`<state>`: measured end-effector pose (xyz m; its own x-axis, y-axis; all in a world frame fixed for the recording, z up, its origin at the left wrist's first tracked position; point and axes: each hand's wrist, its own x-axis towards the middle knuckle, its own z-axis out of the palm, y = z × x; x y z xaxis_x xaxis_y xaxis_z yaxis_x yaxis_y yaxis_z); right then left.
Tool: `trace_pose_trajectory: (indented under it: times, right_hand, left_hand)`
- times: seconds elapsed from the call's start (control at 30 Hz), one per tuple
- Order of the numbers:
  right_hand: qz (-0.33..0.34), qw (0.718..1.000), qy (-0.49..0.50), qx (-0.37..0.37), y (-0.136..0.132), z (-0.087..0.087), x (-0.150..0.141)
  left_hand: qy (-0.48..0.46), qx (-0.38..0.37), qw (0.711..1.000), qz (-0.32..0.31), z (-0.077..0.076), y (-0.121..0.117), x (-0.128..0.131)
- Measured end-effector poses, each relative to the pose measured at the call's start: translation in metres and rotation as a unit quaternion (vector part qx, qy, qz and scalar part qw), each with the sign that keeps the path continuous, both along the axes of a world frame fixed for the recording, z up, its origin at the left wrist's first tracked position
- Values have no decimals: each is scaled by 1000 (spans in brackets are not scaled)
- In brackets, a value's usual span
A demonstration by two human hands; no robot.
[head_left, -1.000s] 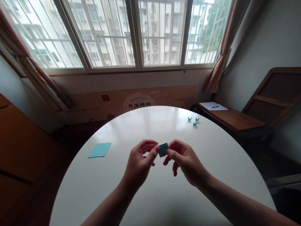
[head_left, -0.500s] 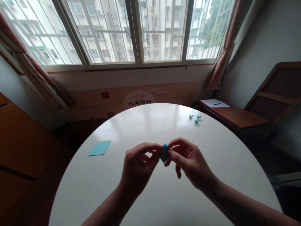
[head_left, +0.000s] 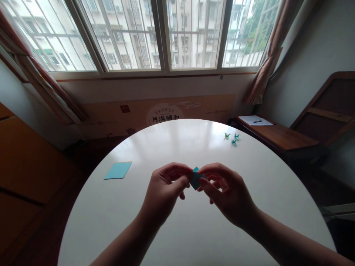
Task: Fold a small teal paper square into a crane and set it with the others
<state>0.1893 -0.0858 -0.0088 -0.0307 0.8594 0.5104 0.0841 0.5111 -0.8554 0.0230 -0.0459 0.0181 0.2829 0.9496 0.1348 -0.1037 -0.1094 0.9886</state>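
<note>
A small teal piece of folded origami paper [head_left: 195, 180] is held above the middle of the table, its pointed corners showing at top and bottom. My left hand [head_left: 169, 188] pinches its left side between thumb and fingers. On the other side, my right hand [head_left: 226, 192] is closed on the right part of the paper, thumb in front and index finger over the top. Fingertips cover much of the paper, so its exact folds cannot be made out.
The round white table [head_left: 177, 236] carries a light blue stack of square paper [head_left: 118, 170] at left. Three small folded paper cranes, among them a green crane [head_left: 227, 136], stand at the far right. Beyond is a wooden bench [head_left: 291, 137] with a white sheet [head_left: 255, 120] and a pen.
Both hands stay on the folded paper. The left thumb and fingers have shifted their pinch, and the paper's right part now spreads out more under the right fingers. The view has tilted slightly.
</note>
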Motion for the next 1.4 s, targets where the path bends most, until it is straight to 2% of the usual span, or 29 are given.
trace_pose_trajectory:
  times: [0.2,0.3,0.57,0.67,0.83,0.97,1.23,1.4]
  right_hand:
    - [-26,998,-44,43,2,3,1]
    - [-19,998,-48,45,2,4,2]
    - [-32,995,-72,65,1,4,4]
    - [-4,999,-40,32,1,5,5]
    - [43,997,46,-51,4,4,7]
    - [61,993,65,-77,7,2,8]
    - [60,995,27,-70,7,3,4]
    - [47,996,41,-62,8,1,3]
  left_hand:
    - [-23,-117,992,-40,1,5,-1]
    - [-31,-139,988,-54,2,6,-1]
    - [-38,-156,984,-80,2,5,-3]
    - [-32,-149,986,-73,1,6,-4]
    - [-1,-81,995,-53,2,6,-4]
    - [23,-56,997,-50,2,4,-3]
    - [-12,-94,994,-57,1,7,-5]
    - [-15,-101,992,-73,2,7,-6]
